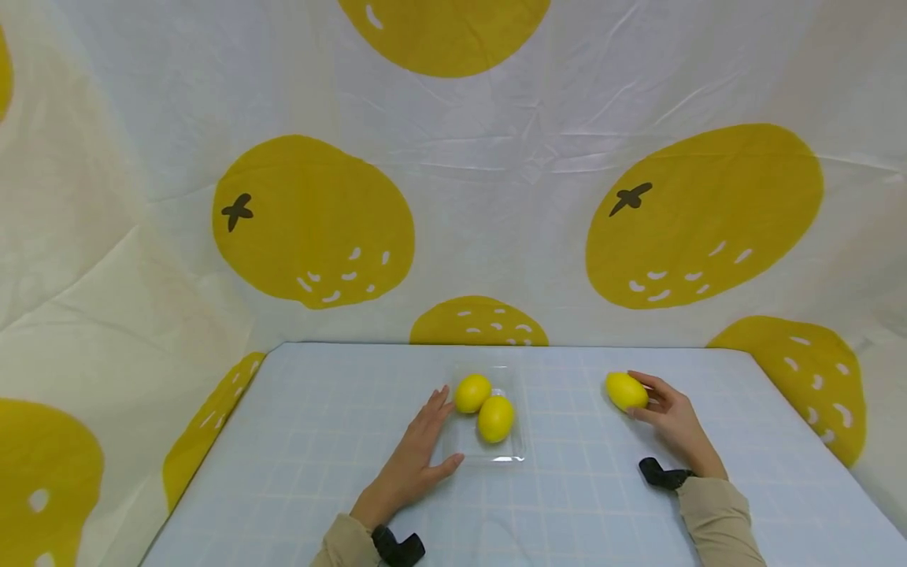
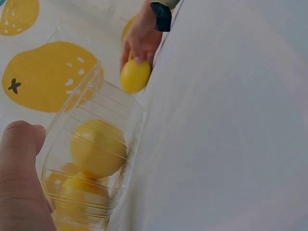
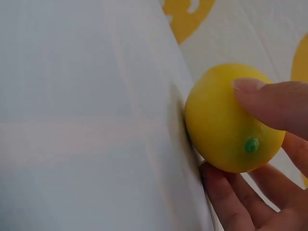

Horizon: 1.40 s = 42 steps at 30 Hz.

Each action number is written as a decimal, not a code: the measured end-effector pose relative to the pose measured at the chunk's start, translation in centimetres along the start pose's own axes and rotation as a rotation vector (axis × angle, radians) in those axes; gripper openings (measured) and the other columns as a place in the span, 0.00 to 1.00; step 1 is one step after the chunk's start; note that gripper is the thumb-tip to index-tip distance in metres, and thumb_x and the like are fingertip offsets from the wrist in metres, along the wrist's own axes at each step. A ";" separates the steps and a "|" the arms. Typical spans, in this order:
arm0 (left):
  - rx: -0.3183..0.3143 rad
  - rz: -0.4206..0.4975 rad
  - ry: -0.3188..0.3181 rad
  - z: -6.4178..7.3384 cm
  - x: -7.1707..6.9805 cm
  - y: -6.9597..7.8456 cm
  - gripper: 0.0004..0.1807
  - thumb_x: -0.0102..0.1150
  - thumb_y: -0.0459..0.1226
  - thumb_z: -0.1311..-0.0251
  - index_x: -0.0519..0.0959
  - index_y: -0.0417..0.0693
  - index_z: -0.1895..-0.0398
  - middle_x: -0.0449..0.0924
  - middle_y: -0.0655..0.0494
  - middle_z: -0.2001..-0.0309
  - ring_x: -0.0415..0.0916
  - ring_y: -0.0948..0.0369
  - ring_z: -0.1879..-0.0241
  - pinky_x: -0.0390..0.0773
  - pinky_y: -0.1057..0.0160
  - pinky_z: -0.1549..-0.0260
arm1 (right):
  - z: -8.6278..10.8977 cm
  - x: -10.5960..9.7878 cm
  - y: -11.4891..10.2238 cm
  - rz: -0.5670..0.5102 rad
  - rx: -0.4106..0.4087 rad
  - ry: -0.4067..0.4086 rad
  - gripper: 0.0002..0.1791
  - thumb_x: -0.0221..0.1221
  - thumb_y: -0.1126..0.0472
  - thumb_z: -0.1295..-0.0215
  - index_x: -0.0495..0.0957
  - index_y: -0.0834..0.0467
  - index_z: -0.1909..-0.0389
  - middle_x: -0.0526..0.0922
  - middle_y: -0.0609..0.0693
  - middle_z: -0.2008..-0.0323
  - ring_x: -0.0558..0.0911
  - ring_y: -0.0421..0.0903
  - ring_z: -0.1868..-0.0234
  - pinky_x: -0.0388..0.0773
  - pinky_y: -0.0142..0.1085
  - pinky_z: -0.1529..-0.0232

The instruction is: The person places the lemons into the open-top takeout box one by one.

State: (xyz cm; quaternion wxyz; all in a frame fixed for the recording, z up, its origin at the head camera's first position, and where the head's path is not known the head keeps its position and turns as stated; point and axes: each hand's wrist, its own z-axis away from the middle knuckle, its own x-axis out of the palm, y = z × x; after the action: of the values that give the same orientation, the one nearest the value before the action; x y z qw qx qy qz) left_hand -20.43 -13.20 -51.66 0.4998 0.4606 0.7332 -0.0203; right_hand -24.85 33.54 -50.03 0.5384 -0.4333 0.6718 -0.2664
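Observation:
A clear plastic container [image 1: 520, 445] stands on the table with two lemons in it, one lemon [image 1: 472, 393] at the back left and another lemon [image 1: 495, 419] at the front right. Along the container's left side lies my left hand [image 1: 418, 449], fingers extended and thumb spread toward its front corner. Off to the right, my right hand [image 1: 673, 417] pinches a third lemon [image 1: 625, 391] between thumb and fingers, low at the tabletop. In the right wrist view that lemon [image 3: 226, 115] shows a green stem spot, and the thumb [image 3: 274, 103] presses its side.
A pale blue checked cloth covers the table [image 1: 567, 504]. Behind and beside it hangs a white curtain [image 1: 496, 213] printed with large yellow fruit. Each wrist wears a black device, one strapped at the left cuff [image 1: 397, 545] and one at the right [image 1: 662, 474].

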 end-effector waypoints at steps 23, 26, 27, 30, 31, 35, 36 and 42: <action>-0.002 -0.011 -0.006 0.0 0.0 -0.1 0.42 0.55 0.54 0.33 0.57 0.40 0.25 0.47 0.44 0.22 0.46 0.46 0.24 0.56 0.40 0.31 | -0.2 0.8 -2.1 0.140 0.061 -0.087 0.39 0.70 0.59 0.41 0.65 0.57 0.30 0.70 0.61 0.36 0.77 0.55 0.51 0.76 0.34 0.56; -0.004 -0.008 -0.005 0.0 -0.1 -0.1 0.42 0.55 0.54 0.33 0.57 0.40 0.25 0.47 0.44 0.22 0.46 0.46 0.24 0.55 0.41 0.31 | -0.2 0.8 -2.2 0.134 0.078 -0.102 0.39 0.70 0.58 0.41 0.66 0.56 0.30 0.71 0.62 0.38 0.78 0.53 0.54 0.76 0.34 0.58; -0.005 -0.008 -0.006 0.0 -0.1 0.0 0.42 0.55 0.54 0.33 0.57 0.40 0.25 0.47 0.44 0.22 0.46 0.46 0.24 0.55 0.41 0.30 | -0.2 0.8 -2.2 0.129 0.081 -0.100 0.38 0.71 0.58 0.41 0.66 0.56 0.31 0.72 0.62 0.39 0.78 0.52 0.55 0.76 0.34 0.59; -0.005 -0.008 -0.008 -0.1 -0.1 0.0 0.42 0.55 0.54 0.33 0.57 0.40 0.25 0.46 0.44 0.22 0.46 0.46 0.24 0.55 0.41 0.30 | -0.2 0.9 -2.0 0.125 0.061 -0.085 0.37 0.71 0.59 0.42 0.67 0.57 0.33 0.72 0.61 0.38 0.78 0.48 0.58 0.76 0.32 0.61; -0.005 -0.007 -0.008 -0.1 -0.1 0.0 0.42 0.55 0.54 0.33 0.57 0.39 0.25 0.46 0.45 0.22 0.45 0.46 0.24 0.55 0.41 0.30 | -0.2 0.9 -1.9 0.121 0.051 -0.080 0.37 0.72 0.59 0.43 0.67 0.58 0.34 0.72 0.60 0.38 0.77 0.47 0.59 0.76 0.31 0.62; -0.001 -0.007 -0.005 -0.1 -0.1 0.1 0.42 0.55 0.53 0.33 0.57 0.39 0.25 0.47 0.44 0.22 0.46 0.45 0.24 0.56 0.40 0.31 | -0.1 1.0 -1.5 0.118 0.038 -0.064 0.35 0.73 0.59 0.44 0.68 0.56 0.37 0.73 0.57 0.40 0.77 0.47 0.64 0.76 0.31 0.64; -0.002 -0.006 -0.006 -0.2 -0.1 0.1 0.42 0.55 0.53 0.33 0.57 0.39 0.25 0.47 0.44 0.22 0.46 0.45 0.24 0.56 0.40 0.31 | -0.1 1.0 -1.5 0.118 0.048 -0.059 0.35 0.73 0.58 0.45 0.69 0.55 0.38 0.74 0.56 0.42 0.77 0.47 0.65 0.76 0.31 0.64; -0.011 -0.002 -0.013 -0.2 -0.1 0.1 0.42 0.56 0.53 0.33 0.57 0.40 0.24 0.46 0.45 0.21 0.45 0.46 0.24 0.55 0.41 0.31 | -0.2 0.9 -1.3 0.163 0.088 -0.052 0.36 0.74 0.53 0.47 0.69 0.54 0.39 0.76 0.57 0.47 0.77 0.50 0.65 0.75 0.33 0.65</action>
State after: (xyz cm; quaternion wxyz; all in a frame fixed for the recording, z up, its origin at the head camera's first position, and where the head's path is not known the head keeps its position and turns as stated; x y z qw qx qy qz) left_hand -20.49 -13.15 -51.45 0.5071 0.4569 0.7305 -0.0200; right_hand -24.70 32.07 -49.36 0.5942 -0.3601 0.6781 -0.2396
